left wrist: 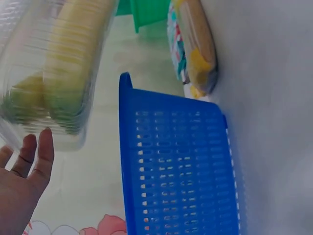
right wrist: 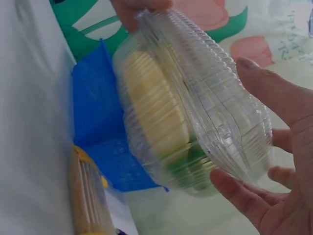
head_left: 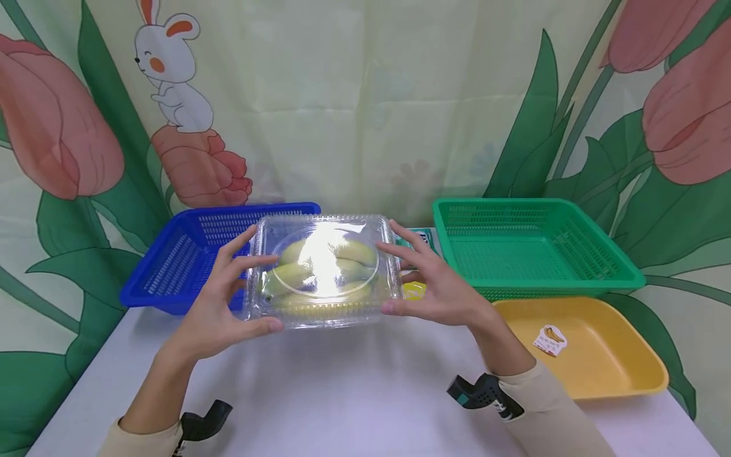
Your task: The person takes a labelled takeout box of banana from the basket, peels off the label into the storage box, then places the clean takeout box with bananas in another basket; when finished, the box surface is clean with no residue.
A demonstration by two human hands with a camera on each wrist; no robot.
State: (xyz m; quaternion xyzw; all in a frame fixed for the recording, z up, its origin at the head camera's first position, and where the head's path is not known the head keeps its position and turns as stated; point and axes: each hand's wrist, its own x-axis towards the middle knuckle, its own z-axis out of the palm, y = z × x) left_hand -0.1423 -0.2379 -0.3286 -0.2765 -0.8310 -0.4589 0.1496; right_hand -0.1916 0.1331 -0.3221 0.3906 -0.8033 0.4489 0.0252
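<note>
A clear plastic clamshell box [head_left: 328,304] is held up over the white table, its lid tilted toward the head camera. Several yellow-green fruits that look like bananas [head_left: 294,275] lie inside. My left hand [head_left: 214,311] grips its left side, thumb at the near edge and fingers spread along the side. On the opposite side, my right hand [head_left: 440,292] holds the box between thumb and fingers. The right wrist view shows the lid and base [right wrist: 156,112] meeting along the rim, with the right thumb at the lid's edge.
A blue basket [head_left: 151,279] stands behind the left hand, and a green basket [head_left: 539,279] at back right. The yellow tray [head_left: 605,355] in front of it bears a banana label [head_left: 551,341]. Packets, one yellow [head_left: 415,291], are partly hidden behind the box and right hand.
</note>
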